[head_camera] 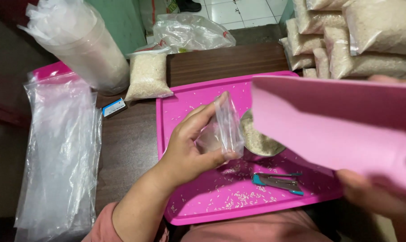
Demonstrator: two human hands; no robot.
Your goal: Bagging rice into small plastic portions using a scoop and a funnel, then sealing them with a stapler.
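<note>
Pink tray point(185, 112) is lying on the table, a rice bowl point(259, 141) sitting in it. Right hand point(373, 195) is gripping a pink scoop point(341, 125) — left hand point(191, 148) is pinching an empty bag point(223, 130) beside the bowl.

Bare hands point(191, 148); salmon-pink sleeve point(102, 224) on the left arm.

Two pink trays point(185, 210) point(346, 125), one stapler point(277, 182), one metal bowl point(259, 141) — one sealed rice bag point(148, 76) apart
</note>
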